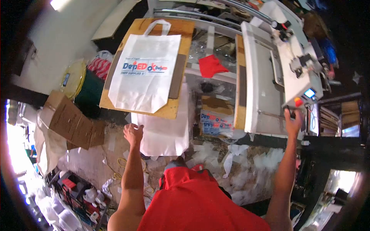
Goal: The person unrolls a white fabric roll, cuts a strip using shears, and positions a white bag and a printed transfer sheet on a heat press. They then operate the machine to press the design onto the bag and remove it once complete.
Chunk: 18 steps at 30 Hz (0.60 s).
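A white tote bag (144, 86) with a blue and red "DepED" print lies flat on a wooden board (185, 29), its handles toward the far edge. Below the board hang or lie more white bags (163, 136). My left hand (133, 134) is beside their left edge, fingers loosely curled and apart, with nothing visible in it. At the right, my right hand (294, 121) is closed around a black handle (288, 112) at the front of a white heat press (266, 82), just below its control box (304, 94) with a lit screen and red button.
A red cloth (211, 66) lies on the frame between board and press. Beneath is a carton with printed sheets (216, 121). Cardboard boxes (65, 119) and a dark green bin (90, 90) stand at left. White scraps (246, 165) litter the floor.
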Each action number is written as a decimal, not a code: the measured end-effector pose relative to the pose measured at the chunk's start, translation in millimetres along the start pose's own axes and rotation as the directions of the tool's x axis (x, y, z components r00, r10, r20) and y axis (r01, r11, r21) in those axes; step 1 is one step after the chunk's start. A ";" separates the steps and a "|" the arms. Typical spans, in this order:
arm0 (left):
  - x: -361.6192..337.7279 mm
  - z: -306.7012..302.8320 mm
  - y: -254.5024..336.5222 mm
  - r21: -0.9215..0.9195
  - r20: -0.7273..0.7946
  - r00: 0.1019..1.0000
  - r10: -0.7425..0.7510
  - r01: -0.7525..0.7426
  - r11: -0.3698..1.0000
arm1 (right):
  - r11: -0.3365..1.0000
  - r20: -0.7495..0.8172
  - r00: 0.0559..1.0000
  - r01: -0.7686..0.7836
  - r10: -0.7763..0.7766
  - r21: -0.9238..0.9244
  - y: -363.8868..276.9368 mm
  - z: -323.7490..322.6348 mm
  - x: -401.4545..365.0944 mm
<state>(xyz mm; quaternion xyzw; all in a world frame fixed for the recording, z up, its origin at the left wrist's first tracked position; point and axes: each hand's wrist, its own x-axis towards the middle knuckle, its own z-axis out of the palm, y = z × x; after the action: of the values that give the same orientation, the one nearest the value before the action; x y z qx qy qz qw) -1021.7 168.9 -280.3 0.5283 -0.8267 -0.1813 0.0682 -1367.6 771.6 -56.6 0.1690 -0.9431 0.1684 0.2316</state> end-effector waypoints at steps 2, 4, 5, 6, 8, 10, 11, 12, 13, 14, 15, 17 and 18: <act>5.8 4.8 -17.7 -0.018 -0.087 0.991 0.106 -0.108 0.994 | 0.999 -0.044 0.999 -0.028 0.027 -0.017 -8.9 -0.7 -1.1; 17.6 7.2 -37.2 -0.195 0.294 0.953 0.080 -0.022 0.981 | 0.996 -0.012 0.996 -0.087 0.087 0.004 -18.6 -6.6 -6.1; 9.6 -5.5 -32.3 -0.275 0.367 0.928 0.059 0.047 0.960 | 0.993 -0.187 0.982 -0.038 0.017 -0.108 -42.2 -10.6 -10.5; 7.3 15.7 -50.2 -0.668 0.517 0.849 0.108 0.321 0.671 | 0.975 -0.350 0.934 -0.011 -0.070 -0.223 -63.9 -14.1 -14.9; -26.1 -23.8 -29.4 -0.777 0.593 0.766 0.248 0.464 0.426 | 0.994 -0.497 0.864 0.036 -0.084 -0.105 -88.1 -17.9 -51.1; -65.7 -64.4 -4.7 -0.779 0.625 0.708 0.329 0.538 0.322 | 0.979 -0.408 0.901 -0.073 0.147 0.191 -120.7 0.9 -123.5; -82.5 -77.8 0.5 -0.793 0.609 0.676 0.414 0.528 0.305 | 0.926 -0.271 0.928 -0.156 0.256 0.343 -142.5 13.0 -165.1; -101.4 -85.7 5.2 -0.785 0.609 0.647 0.459 0.574 0.232 | 0.812 -0.006 0.931 -0.314 0.364 0.492 -168.8 18.1 -201.8; -121.4 -103.9 12.9 -0.774 0.609 0.607 0.511 0.596 0.215 | 0.808 0.045 0.960 -0.257 0.276 0.530 -162.8 53.1 -249.6; -139.7 -124.4 15.0 -0.758 0.609 0.561 0.560 0.620 0.204 | 0.548 0.371 0.825 -0.562 0.426 0.620 -174.6 64.1 -284.0; -153.4 -137.5 7.8 -0.758 0.611 0.557 0.562 0.616 0.214 | 0.216 0.676 0.588 -0.802 0.443 0.557 -191.8 67.4 -312.2; -175.5 -159.5 -7.2 -0.740 0.634 0.432 0.641 0.579 0.341 | -0.190 0.874 0.427 -0.862 0.231 0.471 -223.6 37.5 -342.3; -184.8 -170.6 -13.1 -0.740 0.636 0.425 0.644 0.573 0.352 | -0.513 0.945 0.317 -0.826 -0.077 0.235 -231.8 23.9 -353.8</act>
<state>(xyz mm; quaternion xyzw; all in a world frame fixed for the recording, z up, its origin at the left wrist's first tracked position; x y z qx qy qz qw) -878.7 291.1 -112.8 0.1706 -0.4644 -0.8639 -0.0946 -989.0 641.9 -195.8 -0.1810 -0.3938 0.8009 -0.4131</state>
